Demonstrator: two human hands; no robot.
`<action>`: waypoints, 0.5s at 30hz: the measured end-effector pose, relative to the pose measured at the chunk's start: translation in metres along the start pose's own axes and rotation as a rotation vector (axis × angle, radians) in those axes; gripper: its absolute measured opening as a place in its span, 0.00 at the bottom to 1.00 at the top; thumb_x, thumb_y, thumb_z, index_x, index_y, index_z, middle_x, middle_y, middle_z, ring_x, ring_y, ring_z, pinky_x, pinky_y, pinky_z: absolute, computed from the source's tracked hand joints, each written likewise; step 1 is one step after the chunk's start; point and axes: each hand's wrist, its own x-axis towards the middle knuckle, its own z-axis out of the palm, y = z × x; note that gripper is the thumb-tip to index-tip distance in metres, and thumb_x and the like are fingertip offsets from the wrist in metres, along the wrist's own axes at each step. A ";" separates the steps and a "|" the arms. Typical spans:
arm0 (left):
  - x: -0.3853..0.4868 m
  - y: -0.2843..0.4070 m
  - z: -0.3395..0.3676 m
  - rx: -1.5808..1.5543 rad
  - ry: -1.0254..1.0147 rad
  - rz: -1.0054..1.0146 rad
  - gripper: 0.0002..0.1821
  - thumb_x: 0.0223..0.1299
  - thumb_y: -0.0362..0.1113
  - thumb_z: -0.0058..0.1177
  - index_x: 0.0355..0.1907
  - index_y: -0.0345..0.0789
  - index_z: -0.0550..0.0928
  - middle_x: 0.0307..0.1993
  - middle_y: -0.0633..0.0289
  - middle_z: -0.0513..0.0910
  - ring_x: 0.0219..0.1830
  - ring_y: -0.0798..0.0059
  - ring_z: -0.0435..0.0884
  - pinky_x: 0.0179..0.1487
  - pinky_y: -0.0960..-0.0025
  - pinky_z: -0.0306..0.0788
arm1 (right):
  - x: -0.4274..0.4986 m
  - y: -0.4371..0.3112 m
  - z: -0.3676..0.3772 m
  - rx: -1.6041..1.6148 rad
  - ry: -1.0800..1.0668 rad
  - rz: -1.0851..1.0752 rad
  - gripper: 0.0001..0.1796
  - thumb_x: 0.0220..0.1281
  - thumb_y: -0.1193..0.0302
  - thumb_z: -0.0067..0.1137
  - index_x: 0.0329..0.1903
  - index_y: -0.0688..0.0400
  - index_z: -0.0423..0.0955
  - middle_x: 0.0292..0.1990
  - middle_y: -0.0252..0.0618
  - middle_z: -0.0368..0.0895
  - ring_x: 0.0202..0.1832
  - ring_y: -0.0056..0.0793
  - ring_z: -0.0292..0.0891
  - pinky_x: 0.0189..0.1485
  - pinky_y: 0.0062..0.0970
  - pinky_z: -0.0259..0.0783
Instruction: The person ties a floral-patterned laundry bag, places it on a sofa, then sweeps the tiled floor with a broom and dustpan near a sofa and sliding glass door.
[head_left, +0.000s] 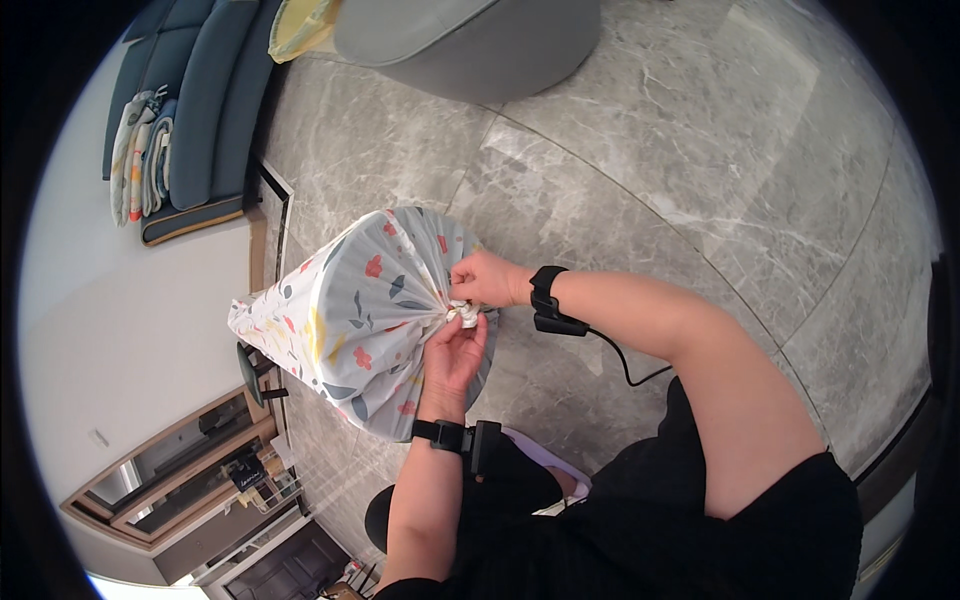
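Note:
A white cover (367, 322) with red, yellow and grey floral print is stretched around a large round form. What it encloses is hidden. Its material is drawn into pleats that meet at a bunched knot of cloth (466, 315). From below, my left hand (452, 360) pinches this knot between thumb and fingers. On the knot's upper side, the curled fingers of my right hand (487, 277) grip the gathered material. The cover tapers leftward to a crumpled tip. Each wrist carries a black strap with a small device, and a cable runs from the right one.
Grey marble floor tiles (675, 165) surround the cover. A grey rounded seat (480, 52) and a yellow-lined bin (300, 30) stand at the top. A blue sofa (210, 112) holds folded blankets (142, 161). A dark round-topped object (250, 373) stands behind the cover.

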 end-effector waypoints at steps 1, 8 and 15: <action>0.000 -0.002 0.000 -0.029 -0.026 0.036 0.13 0.59 0.26 0.46 0.47 0.32 0.73 0.44 0.54 0.77 0.44 0.62 0.76 0.50 0.63 0.73 | -0.005 0.004 0.001 0.067 -0.008 -0.024 0.06 0.51 0.72 0.56 0.29 0.62 0.73 0.21 0.30 0.75 0.25 0.15 0.67 0.29 0.21 0.65; -0.002 0.006 -0.001 0.152 0.046 -0.102 0.12 0.61 0.29 0.49 0.48 0.36 0.74 0.44 0.59 0.78 0.44 0.68 0.76 0.47 0.67 0.73 | -0.036 0.015 -0.005 -0.120 -0.064 -0.111 0.10 0.52 0.73 0.52 0.39 0.57 0.67 0.21 0.32 0.71 0.25 0.24 0.69 0.30 0.25 0.64; -0.011 0.010 0.011 0.216 0.045 -0.115 0.10 0.60 0.31 0.51 0.44 0.34 0.75 0.38 0.59 0.78 0.37 0.68 0.76 0.43 0.69 0.74 | -0.029 0.000 -0.010 -0.479 -0.093 -0.305 0.07 0.54 0.69 0.51 0.37 0.53 0.68 0.26 0.38 0.75 0.31 0.43 0.72 0.33 0.36 0.66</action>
